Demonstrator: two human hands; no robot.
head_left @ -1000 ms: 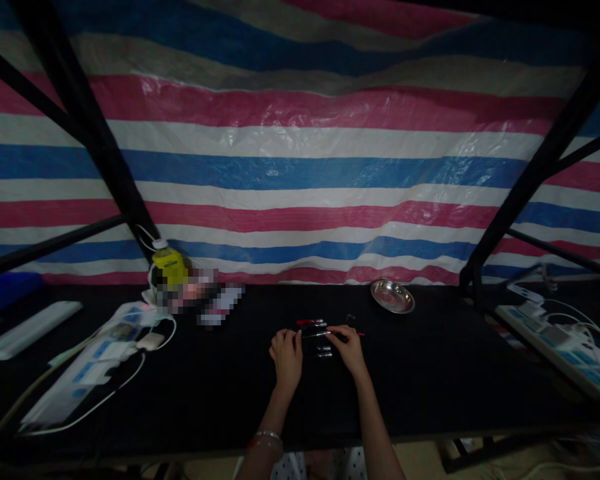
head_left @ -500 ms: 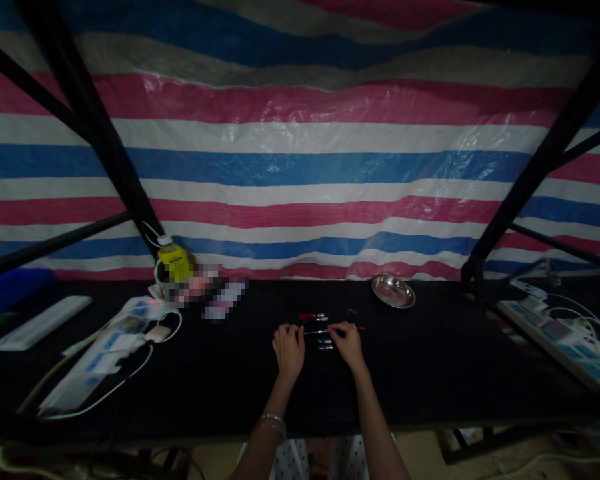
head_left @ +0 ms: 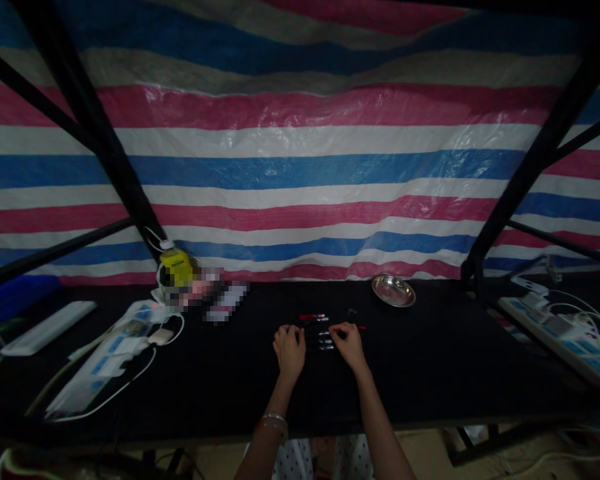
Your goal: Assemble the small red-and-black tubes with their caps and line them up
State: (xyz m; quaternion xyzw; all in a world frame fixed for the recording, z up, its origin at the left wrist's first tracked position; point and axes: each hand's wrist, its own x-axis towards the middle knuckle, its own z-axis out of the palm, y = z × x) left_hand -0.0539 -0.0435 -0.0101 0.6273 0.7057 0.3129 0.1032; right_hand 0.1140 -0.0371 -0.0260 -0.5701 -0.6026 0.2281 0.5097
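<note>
Several slim pens point(head_left: 324, 342) lie side by side on the black table, dark with shiny clear ends; the farthest one is red point(head_left: 310, 317). My left hand point(head_left: 290, 347) rests at their left ends, fingers curled and pressed together. At their right ends is my right hand point(head_left: 349, 342), its thumb and index finger pinched near a pen tip. What either hand grips is too small to make out. A thin red piece point(head_left: 362, 328) shows just right of my right hand, and a small dark bent item point(head_left: 352, 312) lies beyond it.
A round metal dish point(head_left: 393, 291) sits at the back right. Power strips with cables lie on the left point(head_left: 95, 360) and right point(head_left: 565, 333). A yellow bottle point(head_left: 177, 265) stands at the back left, by blurred items. Black frame posts rise on both sides before a striped sheet.
The view has shifted slightly. Both hands stay almost in place around the pens.
</note>
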